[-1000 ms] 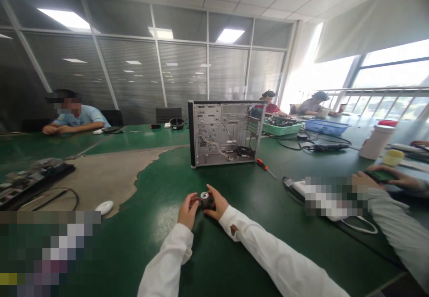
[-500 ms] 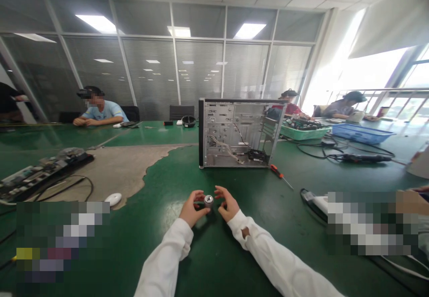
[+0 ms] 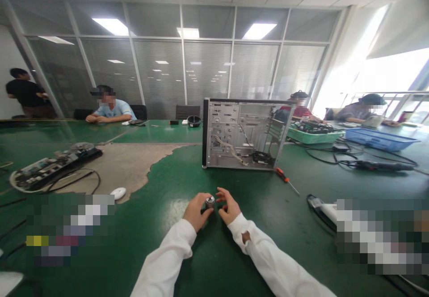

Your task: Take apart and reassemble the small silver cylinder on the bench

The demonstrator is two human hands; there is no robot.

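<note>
A small silver metal cylinder [image 3: 210, 201] with a round opening in its top stands upright, just above or on the green tabletop [image 3: 181, 252]; its exact kind is unclear. My left hand [image 3: 197, 212] has thumb and fingers closed around it from the left. Close by on the right, my right hand [image 3: 229, 205] is curved with its fingers apart, and nothing shows in it. Beyond both hands stands an open computer case [image 3: 241, 133], wires and a dark fan-like part lying at its bottom. An orange-handled screwdriver [image 3: 282, 175] rests at the case's front right corner.
Left are a long strip of electronic parts [image 3: 56, 167] and a white round object [image 3: 118, 193]. Right are a green basket [image 3: 315, 137] of parts, a blue basket [image 3: 380, 140], black cables and a dark tool [image 3: 385, 166]. Several people are around the table and room.
My left fingers have closed in around the silver cylinder. The right hand stays beside it, barely moved. The view has turned slightly left.
</note>
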